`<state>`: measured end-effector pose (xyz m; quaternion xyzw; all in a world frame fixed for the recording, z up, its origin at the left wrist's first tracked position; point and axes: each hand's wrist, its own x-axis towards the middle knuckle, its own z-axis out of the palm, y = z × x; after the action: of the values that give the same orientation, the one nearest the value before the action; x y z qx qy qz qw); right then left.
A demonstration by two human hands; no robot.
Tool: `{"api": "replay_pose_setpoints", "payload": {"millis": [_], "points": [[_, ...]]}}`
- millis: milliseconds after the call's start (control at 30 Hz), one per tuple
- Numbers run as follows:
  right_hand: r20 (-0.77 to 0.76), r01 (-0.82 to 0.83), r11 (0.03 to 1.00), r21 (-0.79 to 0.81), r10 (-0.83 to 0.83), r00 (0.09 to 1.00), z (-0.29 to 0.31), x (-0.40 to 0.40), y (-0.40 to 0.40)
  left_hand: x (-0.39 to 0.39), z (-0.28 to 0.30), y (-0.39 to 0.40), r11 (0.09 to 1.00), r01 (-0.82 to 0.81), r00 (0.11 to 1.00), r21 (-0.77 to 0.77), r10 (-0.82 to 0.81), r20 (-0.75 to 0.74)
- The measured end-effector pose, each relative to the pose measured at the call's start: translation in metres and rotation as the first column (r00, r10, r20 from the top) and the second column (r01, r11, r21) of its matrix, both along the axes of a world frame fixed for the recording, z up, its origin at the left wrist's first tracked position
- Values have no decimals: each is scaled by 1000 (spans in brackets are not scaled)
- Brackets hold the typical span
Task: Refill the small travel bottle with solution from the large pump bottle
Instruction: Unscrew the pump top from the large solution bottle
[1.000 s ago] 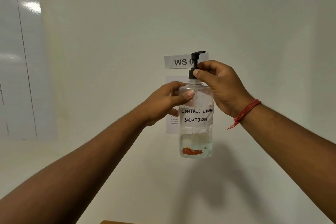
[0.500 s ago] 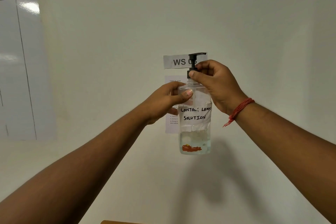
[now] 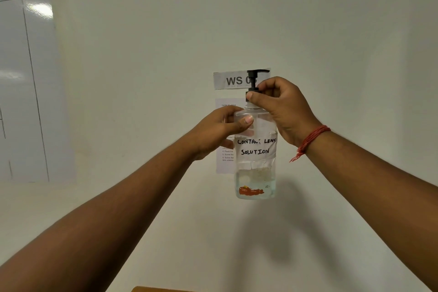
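The pump bottle [image 3: 256, 154] was held upright in the air in front of a pale wall [image 3: 331, 31], its long axis vertical, base down and black pump [image 3: 254, 83] at the top; the pump's spout pointed to the right; a white label [image 3: 257, 147] hand-written "CONTACT LENS SOLUTION" faced the camera, and a shallow layer of clear liquid lay at the bottom above a red mark. The left hand [image 3: 220, 131] gripped the bottle's shoulder from the left, thumb pressed across the front and fingers curled round the back; the right hand [image 3: 282, 106] pinched the pump's collar at the neck, thumb in front and fingers curled behind it; a red thread bracelet [image 3: 310, 141] circled the right wrist. Against the frame half a second before, the bottle sat at much the same height and kept its upright stance; the spout kept its rightward heading, and both hands kept their holds. Behind the bottle a paper sign [image 3: 233, 80] reading "WS 0…" and a printed sheet [image 3: 225, 159] were stuck to the wall; a whiteboard [image 3: 26, 83] hung well apart at the left; a sliver of brown edge [image 3: 156, 289] showed at the bottom of the view.
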<state>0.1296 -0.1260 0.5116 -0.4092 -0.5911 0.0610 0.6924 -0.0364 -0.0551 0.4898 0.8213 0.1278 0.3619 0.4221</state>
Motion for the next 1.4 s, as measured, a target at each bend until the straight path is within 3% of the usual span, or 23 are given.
{"api": "replay_pose_setpoints", "payload": {"millis": [1400], "points": [[-58,-110,990,-82,106,993,-1,-7,2,-9,-8,10,1000,-8,1000,-6,8,6]]}}
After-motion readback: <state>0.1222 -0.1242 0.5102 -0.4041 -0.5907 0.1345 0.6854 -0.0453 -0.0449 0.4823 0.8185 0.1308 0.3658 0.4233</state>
